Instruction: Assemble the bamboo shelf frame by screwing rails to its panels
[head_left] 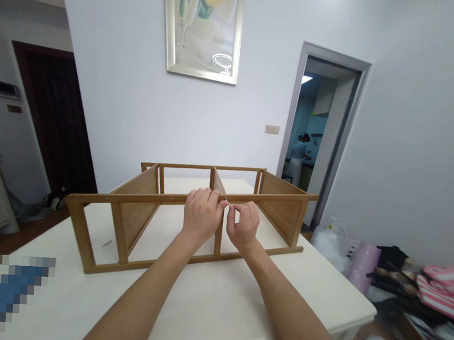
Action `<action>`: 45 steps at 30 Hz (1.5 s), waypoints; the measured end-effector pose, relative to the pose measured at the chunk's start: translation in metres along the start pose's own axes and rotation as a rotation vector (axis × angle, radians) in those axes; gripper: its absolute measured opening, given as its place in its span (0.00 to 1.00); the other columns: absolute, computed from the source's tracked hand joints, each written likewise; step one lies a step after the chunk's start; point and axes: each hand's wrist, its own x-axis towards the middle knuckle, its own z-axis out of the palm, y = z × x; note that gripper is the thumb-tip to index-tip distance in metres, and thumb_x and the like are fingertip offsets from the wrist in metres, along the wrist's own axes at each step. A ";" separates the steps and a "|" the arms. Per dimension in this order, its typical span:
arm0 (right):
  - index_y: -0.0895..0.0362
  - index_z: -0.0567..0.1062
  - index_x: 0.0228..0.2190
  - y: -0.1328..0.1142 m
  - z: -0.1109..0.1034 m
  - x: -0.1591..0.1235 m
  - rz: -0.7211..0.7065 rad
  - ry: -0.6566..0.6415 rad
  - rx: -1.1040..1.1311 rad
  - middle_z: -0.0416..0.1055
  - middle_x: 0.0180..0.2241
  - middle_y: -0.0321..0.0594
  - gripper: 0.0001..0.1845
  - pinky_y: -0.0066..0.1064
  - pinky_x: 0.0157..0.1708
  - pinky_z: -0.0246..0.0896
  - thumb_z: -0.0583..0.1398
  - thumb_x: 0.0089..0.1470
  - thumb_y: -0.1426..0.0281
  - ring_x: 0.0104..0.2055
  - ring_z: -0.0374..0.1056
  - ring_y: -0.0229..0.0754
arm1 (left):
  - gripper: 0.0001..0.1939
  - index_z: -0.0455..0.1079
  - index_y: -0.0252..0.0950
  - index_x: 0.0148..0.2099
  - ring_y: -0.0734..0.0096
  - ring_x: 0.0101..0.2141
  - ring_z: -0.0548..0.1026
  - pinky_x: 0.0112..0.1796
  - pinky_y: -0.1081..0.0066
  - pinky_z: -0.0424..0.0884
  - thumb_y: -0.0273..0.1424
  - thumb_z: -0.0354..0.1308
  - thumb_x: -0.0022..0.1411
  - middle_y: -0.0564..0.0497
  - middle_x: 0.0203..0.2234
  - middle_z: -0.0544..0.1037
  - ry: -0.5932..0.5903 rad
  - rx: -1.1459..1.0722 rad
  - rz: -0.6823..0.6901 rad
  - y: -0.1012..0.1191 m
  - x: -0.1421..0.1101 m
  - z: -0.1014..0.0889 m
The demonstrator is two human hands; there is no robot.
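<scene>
A brown wooden frame [131, 220] with upright panels and thin rails lies on its side on a white table [211, 302]. My left hand [201, 214] rests closed over the frame's near top rail at its middle, next to the centre divider. My right hand [243, 225] is just to the right of it, pinching a small thin metal piece [228, 203] against the rail. The two hands almost touch.
A small loose part [107, 243] lies on the table inside the frame's left bay. Bags, a pink roll [363, 259] and piled clutter sit on the floor at the right. Another person stands in the room beyond the doorway [313, 139]. A dark door is at the left.
</scene>
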 end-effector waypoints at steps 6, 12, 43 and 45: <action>0.55 0.65 0.32 0.001 -0.001 -0.001 -0.013 -0.019 -0.005 0.62 0.25 0.37 0.04 0.34 0.30 0.52 0.56 0.56 0.75 0.29 0.58 0.41 | 0.13 0.70 0.37 0.39 0.58 0.35 0.69 0.40 0.60 0.58 0.38 0.48 0.68 0.45 0.30 0.74 -0.002 0.011 0.013 0.000 -0.001 0.000; 0.56 0.69 0.37 0.003 -0.004 0.004 -0.056 -0.111 -0.026 0.66 0.28 0.40 0.05 0.36 0.32 0.52 0.55 0.57 0.75 0.31 0.59 0.42 | 0.15 0.70 0.36 0.46 0.56 0.39 0.71 0.44 0.57 0.60 0.39 0.47 0.68 0.43 0.35 0.76 -0.004 -0.035 0.017 -0.003 -0.003 0.003; 0.57 0.69 0.39 -0.034 -0.023 -0.048 -0.182 -0.430 0.357 0.67 0.31 0.43 0.10 0.36 0.32 0.58 0.55 0.55 0.79 0.33 0.60 0.43 | 0.12 0.72 0.36 0.33 0.61 0.35 0.72 0.37 0.63 0.63 0.31 0.49 0.65 0.46 0.29 0.76 -0.499 -0.198 0.000 -0.028 -0.113 0.026; 0.57 0.69 0.40 -0.040 -0.019 -0.040 -0.189 -0.418 0.363 0.67 0.31 0.43 0.11 0.35 0.32 0.57 0.56 0.55 0.80 0.33 0.60 0.42 | 0.12 0.70 0.35 0.29 0.64 0.31 0.71 0.35 0.63 0.61 0.30 0.50 0.64 0.47 0.25 0.74 -0.306 -0.179 0.025 -0.041 -0.101 0.016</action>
